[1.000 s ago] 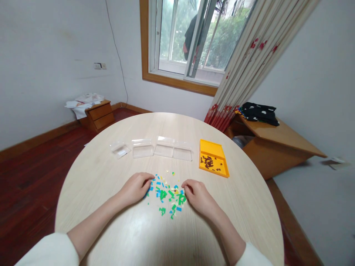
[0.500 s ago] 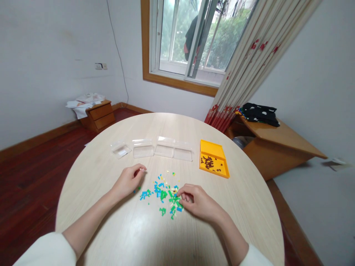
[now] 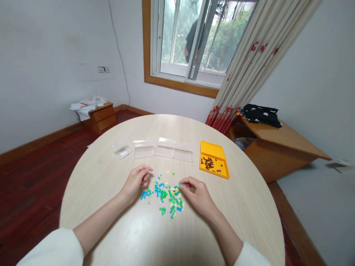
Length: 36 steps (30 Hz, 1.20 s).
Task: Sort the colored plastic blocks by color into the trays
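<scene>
A loose pile of tiny building bricks (image 3: pixel 163 195), blue, green and pale yellow, is spread over the table's middle. My right hand (image 3: pixel 197 193) is at the pile's right edge, thumb and forefinger closed on a small green building brick (image 3: pixel 180 184). To the left of the pile, my left hand (image 3: pixel 138 181) hovers with its fingers curled in and the forefinger reaching forward. Whether anything small sits in those fingers is hidden. Beyond the right hand lies an opened yellow box (image 3: pixel 213 171) holding dark brown bricks (image 3: pixel 208 162).
Clear plastic boxes stand in a row behind the pile: a small one (image 3: pixel 122 152), a middle one (image 3: pixel 144 151) and a wider one (image 3: pixel 173 152). All are on a round pale wooden table (image 3: pixel 166 244). A wooden desk (image 3: pixel 291 147) stands at the right, beside a curtain (image 3: pixel 244 62).
My right hand has lifted slightly out of the pile with a green brick between its fingertips. My left hand has shifted right, closer to the pile.
</scene>
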Each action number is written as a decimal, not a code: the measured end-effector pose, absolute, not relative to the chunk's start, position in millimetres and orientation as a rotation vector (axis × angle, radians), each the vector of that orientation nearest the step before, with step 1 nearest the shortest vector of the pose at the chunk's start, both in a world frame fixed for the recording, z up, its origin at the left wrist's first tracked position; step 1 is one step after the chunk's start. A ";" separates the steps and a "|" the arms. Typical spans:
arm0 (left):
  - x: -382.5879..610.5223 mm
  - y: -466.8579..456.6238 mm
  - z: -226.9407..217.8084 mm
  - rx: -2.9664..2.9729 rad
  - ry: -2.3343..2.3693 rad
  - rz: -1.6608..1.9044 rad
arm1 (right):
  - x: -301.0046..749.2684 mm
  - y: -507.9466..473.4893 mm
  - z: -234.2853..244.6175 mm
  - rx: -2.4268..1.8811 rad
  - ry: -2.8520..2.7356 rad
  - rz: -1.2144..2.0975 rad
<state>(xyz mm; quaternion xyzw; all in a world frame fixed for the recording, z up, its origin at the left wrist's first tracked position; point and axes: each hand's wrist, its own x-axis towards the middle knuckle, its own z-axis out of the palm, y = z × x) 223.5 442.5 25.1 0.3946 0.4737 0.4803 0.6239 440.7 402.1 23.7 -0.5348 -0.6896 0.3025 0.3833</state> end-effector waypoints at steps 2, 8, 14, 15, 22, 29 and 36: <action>237.0 435.2 29.9 0.680 0.908 0.947 | 437.0 401.3 23.7 -1.311 -1.666 0.754; 260.4 418.5 37.0 0.231 0.745 0.563 | 420.9 392.4 30.8 -1.084 -1.731 0.664; 251.2 424.8 26.8 0.099 0.680 0.645 | 426.1 395.4 26.7 -1.191 -1.756 0.596; 247.0 428.1 25.3 0.080 0.666 0.666 | 428.2 396.6 25.7 -1.226 -1.788 0.577; 225.3 443.3 25.0 0.056 0.619 0.767 | 426.0 399.0 22.5 -1.368 -2.161 0.491; 227.7 436.5 27.4 0.123 0.551 0.766 | 416.3 401.0 14.5 -1.524 -2.241 0.435; 230.9 431.8 33.8 0.151 0.621 0.761 | 409.8 397.4 16.3 -1.590 -2.257 0.314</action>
